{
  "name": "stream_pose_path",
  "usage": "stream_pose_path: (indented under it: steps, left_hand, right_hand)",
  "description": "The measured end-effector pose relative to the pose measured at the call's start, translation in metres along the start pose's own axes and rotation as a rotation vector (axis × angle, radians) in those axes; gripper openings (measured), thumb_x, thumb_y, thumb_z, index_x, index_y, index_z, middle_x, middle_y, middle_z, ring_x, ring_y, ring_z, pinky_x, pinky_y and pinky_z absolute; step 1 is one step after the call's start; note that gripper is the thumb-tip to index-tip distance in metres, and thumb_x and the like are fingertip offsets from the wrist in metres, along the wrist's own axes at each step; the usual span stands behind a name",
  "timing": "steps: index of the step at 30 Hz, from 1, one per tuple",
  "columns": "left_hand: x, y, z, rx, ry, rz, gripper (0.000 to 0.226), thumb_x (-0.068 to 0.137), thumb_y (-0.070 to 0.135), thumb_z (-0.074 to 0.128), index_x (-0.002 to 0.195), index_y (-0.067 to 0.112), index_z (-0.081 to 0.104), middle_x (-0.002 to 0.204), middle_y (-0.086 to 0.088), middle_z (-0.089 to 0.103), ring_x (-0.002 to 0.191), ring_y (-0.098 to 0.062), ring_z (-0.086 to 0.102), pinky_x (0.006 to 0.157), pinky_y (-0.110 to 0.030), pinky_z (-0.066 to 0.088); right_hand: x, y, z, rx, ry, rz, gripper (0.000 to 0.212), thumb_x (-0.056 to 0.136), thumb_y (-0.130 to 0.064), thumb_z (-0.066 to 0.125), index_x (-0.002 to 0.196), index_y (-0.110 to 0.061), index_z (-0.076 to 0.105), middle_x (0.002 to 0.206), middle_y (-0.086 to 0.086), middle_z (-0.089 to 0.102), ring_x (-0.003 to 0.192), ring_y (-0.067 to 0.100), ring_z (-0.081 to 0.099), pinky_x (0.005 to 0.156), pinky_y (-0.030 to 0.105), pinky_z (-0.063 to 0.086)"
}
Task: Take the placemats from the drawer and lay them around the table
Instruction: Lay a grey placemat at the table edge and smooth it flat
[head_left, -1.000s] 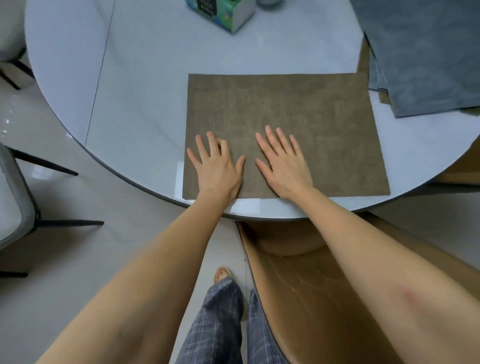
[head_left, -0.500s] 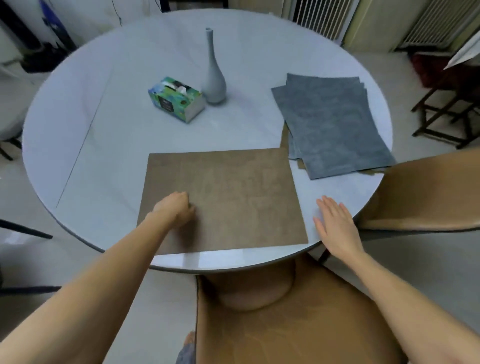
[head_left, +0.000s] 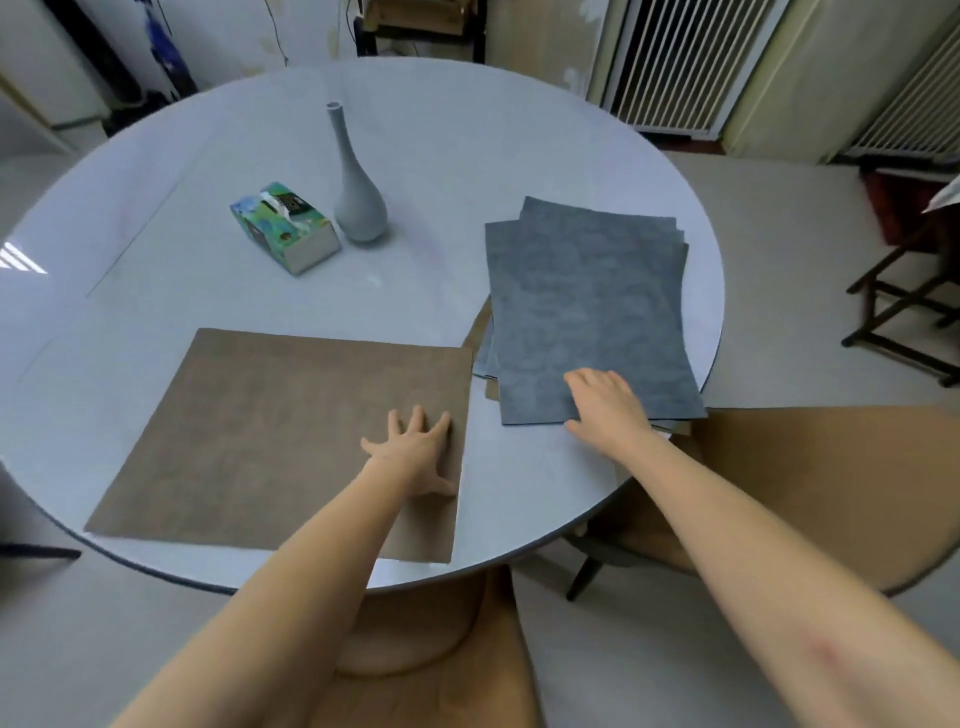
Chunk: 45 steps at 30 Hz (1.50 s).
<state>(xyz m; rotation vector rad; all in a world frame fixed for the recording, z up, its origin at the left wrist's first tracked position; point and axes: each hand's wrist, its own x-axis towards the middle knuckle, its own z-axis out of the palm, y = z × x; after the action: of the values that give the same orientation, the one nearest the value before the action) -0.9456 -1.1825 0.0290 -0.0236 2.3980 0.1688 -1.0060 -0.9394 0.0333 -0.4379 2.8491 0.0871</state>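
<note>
Since half a second ago, the right hand has crossed from the bare table edge onto the near corner of the stack of grey rectangular fabric placemats; its fingers curl over the top mat, though whether they have pinched it cannot be told. The left hand, previously closed, now lies flat with fingers spread, pressing the brown rectangular placemat laid at the near rim of the round pale grey table. A risk: the stack is fanned unevenly and overhangs the table's edge, so dragging the top mat could pull several along or tip them to the floor. A slim grey ceramic vase and a green tissue box stand well apart.
</note>
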Motion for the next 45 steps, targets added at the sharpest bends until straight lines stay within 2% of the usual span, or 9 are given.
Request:
stream_pose_path:
  steps: [5,8,18,24,27,31,37,41,45]
  left_hand:
    - [0.01,0.007,0.012,-0.015,-0.023,-0.019,0.12,0.072,0.042,0.08,0.153,0.031,-0.008,0.16,-0.003,-0.015,0.147,-0.038,-0.01,0.11,-0.064,0.028]
    - [0.011,0.006,0.012,-0.022,0.011,-0.021,0.12,0.07,0.042,0.082,0.154,0.031,-0.003,0.16,-0.003,-0.01,0.147,-0.038,-0.007,0.109,-0.062,0.031]
    - [0.017,0.004,0.017,-0.067,0.03,-0.037,0.12,0.069,0.039,0.083,0.153,0.034,-0.002,0.16,-0.001,-0.011,0.147,-0.037,-0.011,0.109,-0.063,0.03]
    - [0.014,0.003,0.019,-0.081,0.045,-0.026,0.119,0.069,0.038,0.083,0.153,0.034,-0.001,0.16,-0.001,-0.011,0.147,-0.036,-0.011,0.11,-0.064,0.028]
    - [0.012,0.001,0.018,-0.077,0.021,-0.012,0.117,0.073,0.037,0.08,0.153,0.034,-0.005,0.161,0.0,-0.016,0.147,-0.036,-0.013,0.111,-0.064,0.026]
    - [0.009,-0.006,0.015,-0.089,-0.003,0.012,0.112,0.077,0.037,0.077,0.154,0.031,-0.004,0.161,0.0,-0.017,0.148,-0.032,-0.013,0.114,-0.059,0.025]
    - [0.005,-0.004,0.017,-0.146,0.023,0.021,0.104,0.081,0.04,0.072,0.154,0.03,-0.001,0.161,0.0,-0.016,0.148,-0.033,-0.012,0.114,-0.062,0.021]
    - [0.007,-0.002,0.017,-0.373,0.096,0.009,0.084,0.084,0.046,0.066,0.152,0.023,0.023,0.163,-0.003,0.006,0.149,-0.032,0.003,0.115,-0.06,0.019]
    - [-0.001,0.013,0.007,-1.185,0.287,0.022,0.053,0.09,0.042,0.063,0.134,0.014,0.056,0.129,-0.001,0.061,0.113,-0.015,0.059,0.095,-0.027,0.045]
  right_hand:
    - [0.024,0.014,0.023,-0.101,-0.121,-0.047,0.071,0.085,-0.017,0.061,0.146,-0.015,0.025,0.152,0.009,0.027,0.144,0.027,0.022,0.117,0.041,0.016]
    - [0.029,0.021,0.028,-0.062,-0.185,-0.035,0.074,0.087,-0.01,0.056,0.149,-0.017,0.017,0.158,0.009,0.014,0.145,0.03,0.017,0.112,0.046,0.031]
    - [0.031,0.041,0.032,-0.021,-0.018,-0.161,0.032,0.092,-0.011,0.037,0.122,-0.013,0.049,0.124,0.004,0.049,0.109,0.028,0.055,0.075,0.04,0.05]
    - [0.029,0.046,0.032,-0.029,-0.023,-0.169,0.035,0.096,-0.011,0.04,0.129,-0.014,0.049,0.135,0.007,0.049,0.116,0.03,0.055,0.082,0.041,0.05]
    - [0.026,0.041,0.022,0.097,0.086,0.013,0.023,0.094,-0.005,0.043,0.103,-0.011,0.064,0.1,0.015,0.066,0.09,0.037,0.06,0.075,0.04,0.051]
    - [0.023,0.037,-0.005,0.395,0.154,0.217,0.015,0.091,-0.018,0.06,0.097,-0.015,0.074,0.099,0.008,0.072,0.098,0.031,0.061,0.077,0.033,0.046]
    - [0.015,0.015,-0.02,0.505,0.047,0.243,0.009,0.081,-0.029,0.073,0.085,-0.022,0.077,0.088,-0.002,0.074,0.086,0.019,0.063,0.068,0.027,0.044]
    - [0.01,0.001,-0.013,0.644,-0.004,0.196,0.008,0.072,-0.026,0.08,0.071,-0.019,0.076,0.076,-0.001,0.073,0.079,0.019,0.066,0.072,0.035,0.054]
    - [0.004,-0.011,-0.008,0.847,-0.042,0.166,0.014,0.069,-0.023,0.083,0.066,-0.014,0.074,0.061,-0.002,0.066,0.06,0.013,0.055,0.066,0.032,0.048]
